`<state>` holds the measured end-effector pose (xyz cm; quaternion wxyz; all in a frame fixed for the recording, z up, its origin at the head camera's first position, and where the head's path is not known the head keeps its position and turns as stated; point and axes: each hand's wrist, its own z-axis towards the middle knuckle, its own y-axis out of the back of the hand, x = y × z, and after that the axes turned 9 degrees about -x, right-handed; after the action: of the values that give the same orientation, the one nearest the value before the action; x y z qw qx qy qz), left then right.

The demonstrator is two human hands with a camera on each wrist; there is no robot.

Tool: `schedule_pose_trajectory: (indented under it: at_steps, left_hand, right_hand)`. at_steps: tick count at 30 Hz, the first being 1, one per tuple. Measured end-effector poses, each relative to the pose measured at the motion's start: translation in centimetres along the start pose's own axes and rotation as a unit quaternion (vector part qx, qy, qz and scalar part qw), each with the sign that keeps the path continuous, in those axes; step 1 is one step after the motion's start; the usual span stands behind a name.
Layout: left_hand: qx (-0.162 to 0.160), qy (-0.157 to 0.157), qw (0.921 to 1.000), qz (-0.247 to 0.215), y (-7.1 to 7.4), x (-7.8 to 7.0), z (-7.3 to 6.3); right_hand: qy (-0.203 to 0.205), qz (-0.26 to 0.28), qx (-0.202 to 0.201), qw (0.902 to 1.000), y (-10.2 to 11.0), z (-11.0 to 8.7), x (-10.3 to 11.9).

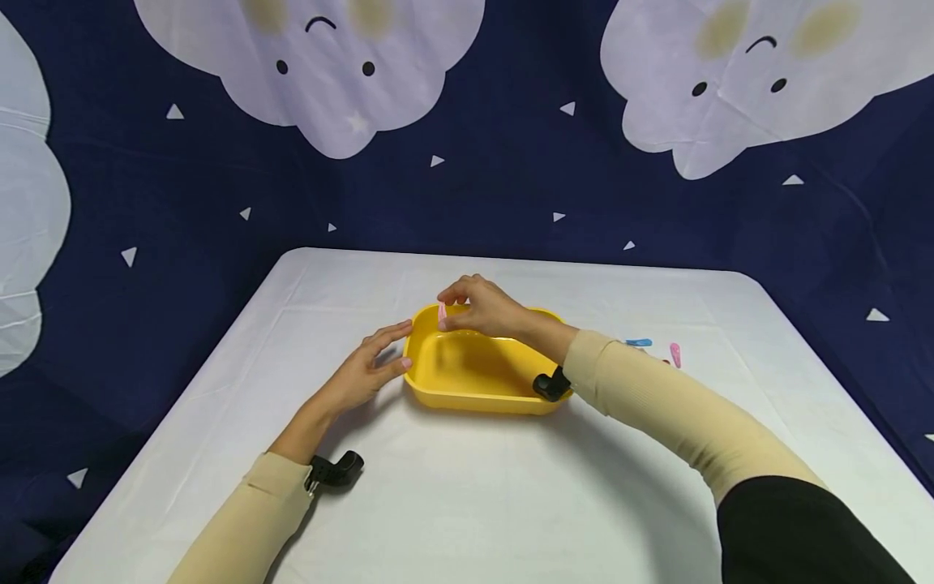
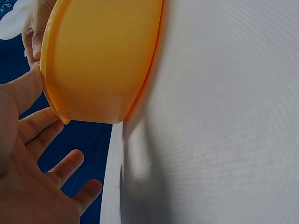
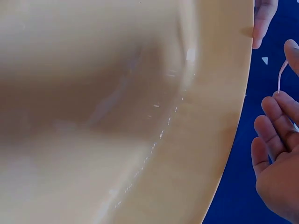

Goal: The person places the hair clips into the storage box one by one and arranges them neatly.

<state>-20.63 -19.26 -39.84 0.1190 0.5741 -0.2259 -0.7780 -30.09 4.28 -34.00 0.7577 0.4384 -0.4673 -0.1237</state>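
My right hand (image 1: 487, 310) pinches a pink hair clip (image 1: 441, 313) between thumb and fingertip, above the far left part of a yellow plastic basin (image 1: 481, 401). In the right wrist view the clip (image 3: 280, 77) is seen edge-on as a thin, bent strip. Fingers spread, my left hand (image 1: 359, 375) touches the basin's left rim. From the left wrist, the thumb and index fingertip meet the rim of the basin (image 2: 103, 60), while the other fingers are held loosely out. The basin's inside shows bare yellow plastic where the right arm does not cover it.
Right of the basin, a blue hair clip (image 1: 638, 342) and another pink hair clip (image 1: 675, 354) lie on the white-covered table (image 1: 467, 503). A small reddish thing (image 1: 666, 362) peeks out behind the right sleeve. A dark blue cloth (image 1: 511, 195) with clouds hangs behind.
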Motion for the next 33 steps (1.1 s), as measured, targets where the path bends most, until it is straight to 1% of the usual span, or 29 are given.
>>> schedule_pose_trajectory:
  at_steps: [4,6,12,15,17,18,24,25,30,33]
  left_hand:
    - [-0.001,0.002,1.0000,0.003,-0.2,-0.1,0.0]
    - [-0.002,0.006,1.0000,0.003,-0.2,-0.4,-0.1]
    - [0.000,0.013,0.9999,0.005,0.1,-3.0,-0.7]
    - [0.002,0.014,0.9999,0.008,0.3,-3.6,-0.8]
    - [0.003,0.015,0.9999,0.005,0.3,-3.4,-0.8]
    - [0.002,0.016,0.9999,0.003,0.2,-3.1,-0.8]
    - [-0.002,0.011,0.9999,0.001,-0.1,-0.4,-0.1]
    - [-0.002,0.011,0.9999,0.001,-0.1,-0.1,-0.1]
    - [-0.002,0.006,1.0000,-0.001,0.0,0.1,0.1]
    - [0.000,0.008,1.0000,0.000,0.0,0.1,0.0]
  right_hand:
    - [-0.005,-0.007,0.005,1.0000,-0.1,0.0,0.0]
    - [-0.004,-0.009,0.007,0.9999,-0.1,0.1,0.1]
    - [0.003,-0.015,0.000,0.9999,-0.2,0.1,0.4]
    - [0.003,-0.018,-0.002,0.9998,-0.3,0.2,0.8]
    - [0.002,-0.017,-0.002,0.9998,-0.4,0.2,0.9]
    - [0.001,-0.017,-0.001,0.9998,-0.5,0.3,0.9]
    - [-0.003,-0.027,0.000,0.9996,-0.8,0.5,0.8]
    - [-0.004,-0.028,-0.001,0.9996,-0.8,0.5,0.8]
    - [-0.009,-0.024,-0.003,0.9997,-0.8,0.6,0.8]
    - [-0.004,-0.026,-0.004,0.9996,-0.8,0.6,0.9]
